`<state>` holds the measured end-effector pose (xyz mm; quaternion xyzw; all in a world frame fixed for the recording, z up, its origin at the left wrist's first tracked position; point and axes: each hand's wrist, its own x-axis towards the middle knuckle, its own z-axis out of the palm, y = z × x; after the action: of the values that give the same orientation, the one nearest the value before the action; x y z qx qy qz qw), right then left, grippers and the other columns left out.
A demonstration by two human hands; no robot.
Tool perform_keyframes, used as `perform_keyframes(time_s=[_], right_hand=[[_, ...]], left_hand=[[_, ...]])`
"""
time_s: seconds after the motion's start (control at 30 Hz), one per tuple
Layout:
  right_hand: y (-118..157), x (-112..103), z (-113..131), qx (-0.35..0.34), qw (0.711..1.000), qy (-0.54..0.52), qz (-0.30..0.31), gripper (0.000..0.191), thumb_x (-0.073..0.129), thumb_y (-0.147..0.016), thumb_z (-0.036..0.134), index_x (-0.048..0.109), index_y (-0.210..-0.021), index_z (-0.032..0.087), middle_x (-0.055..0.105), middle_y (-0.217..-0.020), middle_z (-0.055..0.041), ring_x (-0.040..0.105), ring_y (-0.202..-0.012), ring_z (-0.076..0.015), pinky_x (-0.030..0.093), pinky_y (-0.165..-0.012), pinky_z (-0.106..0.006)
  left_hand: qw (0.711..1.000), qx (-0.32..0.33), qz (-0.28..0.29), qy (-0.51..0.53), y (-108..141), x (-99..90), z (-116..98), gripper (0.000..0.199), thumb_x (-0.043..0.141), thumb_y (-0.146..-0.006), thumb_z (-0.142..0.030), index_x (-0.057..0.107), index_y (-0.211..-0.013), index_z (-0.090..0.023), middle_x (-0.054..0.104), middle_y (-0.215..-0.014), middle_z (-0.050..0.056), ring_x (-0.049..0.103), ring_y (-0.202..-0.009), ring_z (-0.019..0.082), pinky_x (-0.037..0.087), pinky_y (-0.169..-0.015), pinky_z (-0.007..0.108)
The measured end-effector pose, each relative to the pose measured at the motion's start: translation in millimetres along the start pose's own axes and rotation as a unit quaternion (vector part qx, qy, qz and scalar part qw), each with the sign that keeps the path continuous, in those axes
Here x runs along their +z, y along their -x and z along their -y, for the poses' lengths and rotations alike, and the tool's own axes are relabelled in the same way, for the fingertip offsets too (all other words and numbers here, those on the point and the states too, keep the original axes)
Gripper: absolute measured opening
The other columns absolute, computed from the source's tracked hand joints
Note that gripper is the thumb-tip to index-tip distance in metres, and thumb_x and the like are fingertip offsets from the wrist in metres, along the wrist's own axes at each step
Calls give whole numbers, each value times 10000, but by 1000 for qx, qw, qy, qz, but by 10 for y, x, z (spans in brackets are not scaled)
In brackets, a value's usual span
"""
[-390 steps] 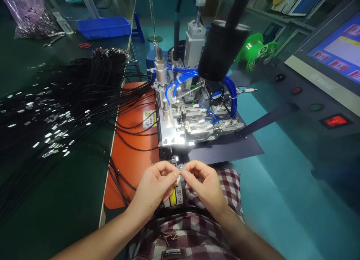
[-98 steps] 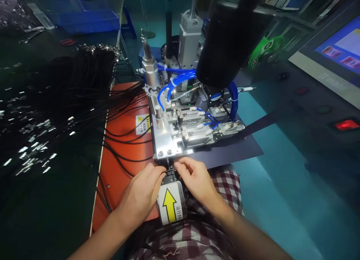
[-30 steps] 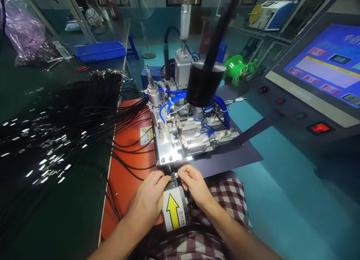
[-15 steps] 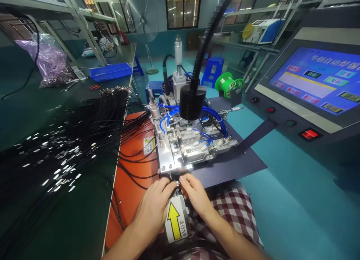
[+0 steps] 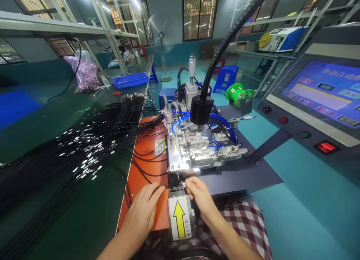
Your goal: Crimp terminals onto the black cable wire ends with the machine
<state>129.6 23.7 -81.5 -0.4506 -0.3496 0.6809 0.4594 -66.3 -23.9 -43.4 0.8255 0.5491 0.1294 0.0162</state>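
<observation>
A black cable runs across the black fixture at the front of the metal machine. On the fixture's left, over the orange plate, my left hand pinches this cable between thumb and forefinger. My right hand is closed at the fixture's right side, its fingertips on the small, bright cable end. Just below the fixture lies a white label with a yellow arrow. More black cables lead from the left into the machine.
A large bundle of black cables lies on the dark green table at left. A black flexible lamp hangs over the machine. At right stands a control screen; a green spool is behind.
My left hand has moved left, away from the fixture and along the cable. My right hand stays at the fixture's right side. The camera view has shifted, so the scene sits further right and lower.
</observation>
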Motion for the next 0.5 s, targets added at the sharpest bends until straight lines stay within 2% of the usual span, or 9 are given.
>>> perform_keyframes(time_s=[0.07, 0.17, 0.27, 0.5], right_hand=[[0, 0, 0, 2, 1000, 1, -5, 426, 648, -709, 556, 448, -637, 187, 409, -530, 68, 316, -461, -89, 256, -487, -230], [11, -33, 8, 9, 1000, 5, -14, 431, 579, -760, 588, 478, -680, 177, 435, -537, 57, 347, -464, -92, 271, -492, -230], [43, -133, 18, 13, 999, 16, -41, 436, 505, -812, 598, 512, -758, 165, 464, -557, 44, 372, -476, -97, 274, -499, -233], [134, -390, 12, 17, 996, 22, -85, 398, 576, -784, 560, 517, -738, 170, 446, -563, 44, 363, -502, -99, 269, -506, -235]], left_hand=[[998, 2, 11, -67, 100, 37, 35, 556, 335, -802, -3, 497, -1289, -216, 557, -1270, 90, 525, -1128, 251, 487, -888, 387], [993, 5, 22, -116, 145, 74, 18, 611, 320, -775, 28, 476, -1320, -200, 546, -1299, 80, 512, -1152, 252, 475, -904, 378], [992, 8, 26, -126, 141, 75, -12, 606, 317, -772, 31, 489, -1312, -186, 554, -1292, 78, 516, -1149, 245, 475, -902, 363], [994, -24, 39, -97, 56, 94, 5, 579, 305, -800, 11, 478, -1314, -190, 536, -1297, 91, 492, -1162, 263, 458, -912, 396]])
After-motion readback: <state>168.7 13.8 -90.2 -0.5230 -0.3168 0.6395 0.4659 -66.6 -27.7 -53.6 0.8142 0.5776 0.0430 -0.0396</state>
